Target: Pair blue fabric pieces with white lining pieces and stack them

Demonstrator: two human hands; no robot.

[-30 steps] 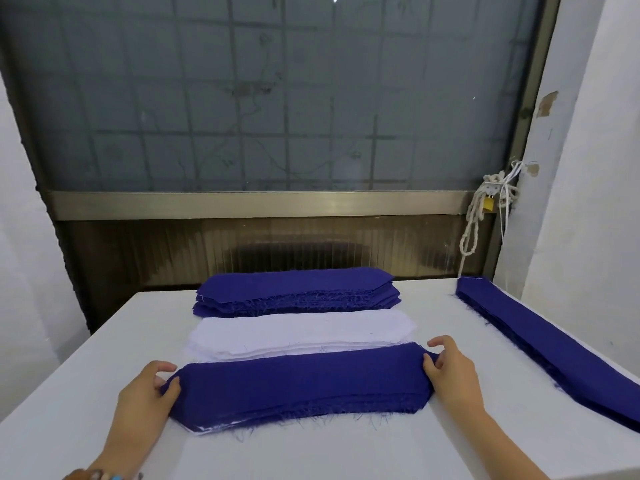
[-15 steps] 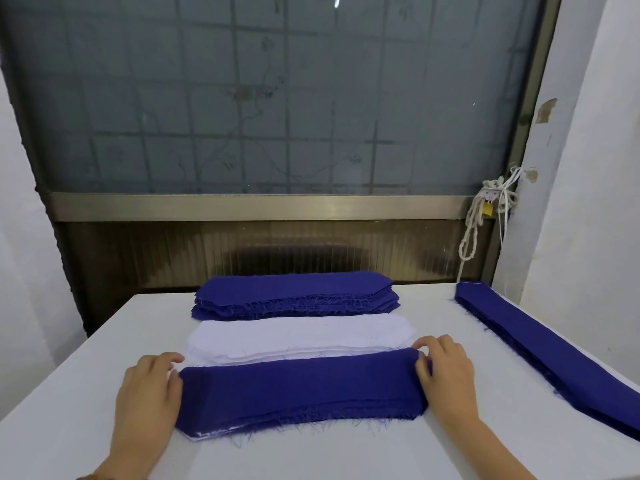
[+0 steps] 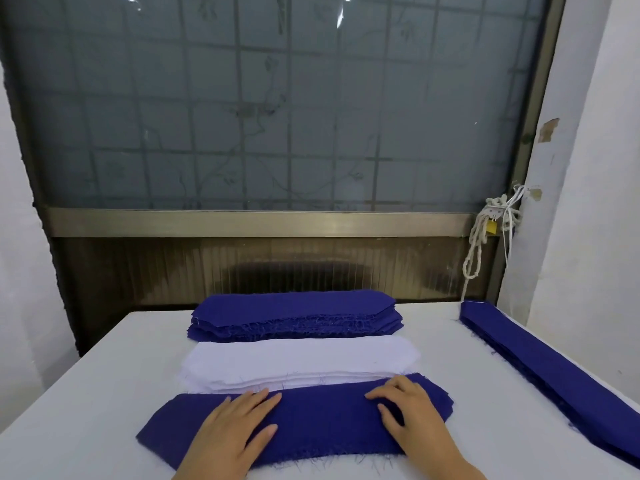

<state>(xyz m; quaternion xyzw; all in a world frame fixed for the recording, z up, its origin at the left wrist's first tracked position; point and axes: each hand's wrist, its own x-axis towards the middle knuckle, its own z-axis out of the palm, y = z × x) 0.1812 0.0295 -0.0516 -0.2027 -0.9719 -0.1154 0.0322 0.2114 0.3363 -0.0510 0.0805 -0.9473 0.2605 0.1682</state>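
1. Your left hand (image 3: 232,434) lies flat on the left half of the nearest blue pile (image 3: 322,420), fingers straight and a little spread, gripping nothing.
2. Your right hand (image 3: 415,424) presses flat on the right half of the same pile, fingers straight, well apart from the left.
3. That blue pile sits at the middle of the tabletop's (image 3: 86,393) near edge, its long side parallel to the edge and its near side frayed.
4. The white lining pile (image 3: 298,362) lies just behind it, the two touching along their long sides.
5. A second blue pile (image 3: 294,313) lies behind the white one, toward the far edge.
6. A long pile of blue strips (image 3: 554,375) runs along the right edge, well apart from the rest.
7. A white rope (image 3: 478,244) hangs from the window frame beyond the far right corner.
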